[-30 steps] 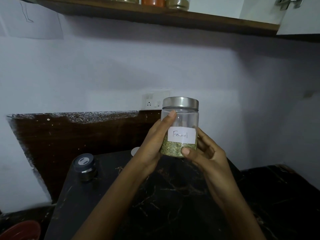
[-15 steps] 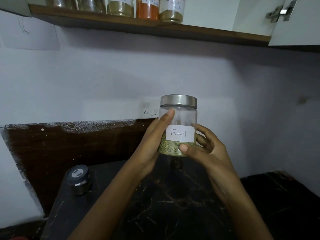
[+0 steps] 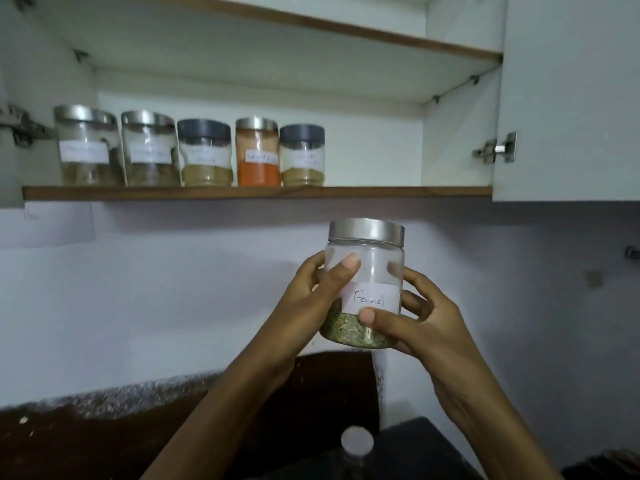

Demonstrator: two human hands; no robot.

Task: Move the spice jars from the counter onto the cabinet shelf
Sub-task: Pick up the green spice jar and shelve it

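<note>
A clear jar labelled Fennel (image 3: 370,247), with a steel lid and green seeds at its bottom, is held upright in the air below the cabinet shelf (image 3: 381,191). My left hand (image 3: 308,306) grips its left side, thumb across the front. My right hand (image 3: 422,323) holds its right side and base, thumb under the label. On the shelf stand several spice jars in a row: two steel-lidded ones (image 3: 86,147) at the left, a grey-lidded one (image 3: 204,154), an orange-filled one (image 3: 258,154) and another grey-lidded one (image 3: 302,155). Another jar's lid (image 3: 357,441) shows on the counter below.
The shelf's right half, right of the last jar, holds nothing visible. An open white cabinet door (image 3: 568,98) with a hinge (image 3: 495,148) hangs at the right. A second shelf (image 3: 346,27) runs above. The dark backsplash (image 3: 104,427) lies low in view.
Both hands have lifted the Fennel jar upward toward the shelf. My view has tilted up, so the cabinet interior shows fully and most of the counter has dropped out of sight.
</note>
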